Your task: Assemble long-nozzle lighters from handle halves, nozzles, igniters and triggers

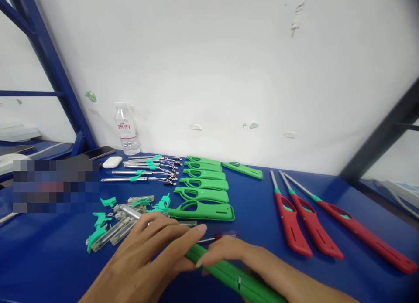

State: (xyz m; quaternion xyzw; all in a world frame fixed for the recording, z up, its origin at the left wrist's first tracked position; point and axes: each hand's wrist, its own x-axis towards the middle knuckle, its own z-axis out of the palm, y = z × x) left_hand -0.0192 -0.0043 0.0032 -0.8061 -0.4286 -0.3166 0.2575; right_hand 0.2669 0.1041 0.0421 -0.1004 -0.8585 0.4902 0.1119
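Note:
A long green utility lighter (242,280) lies slantwise between my two hands at the bottom of the view. My left hand (147,255) is wrapped over its front part, where a metal tube (131,211) juts out past the knuckles. Farther back, my right hand (235,250) grips the green body, with its thumb pressed on the side. Palms and some fingertips are hidden. Just beyond the hands lie a screwdriver (222,236), partly covered, and a row of green lighter casings (203,210). Left of them are turquoise triggers (101,218) and clear fuel tanks (111,235).
Silver lighter tubes with wires (131,179) lie at the back left. Behind them are a white case (112,162) and a water bottle (127,131) near the wall. Three red lighters (293,229) rest on the right of the blue table (255,207). Blue posts frame both sides.

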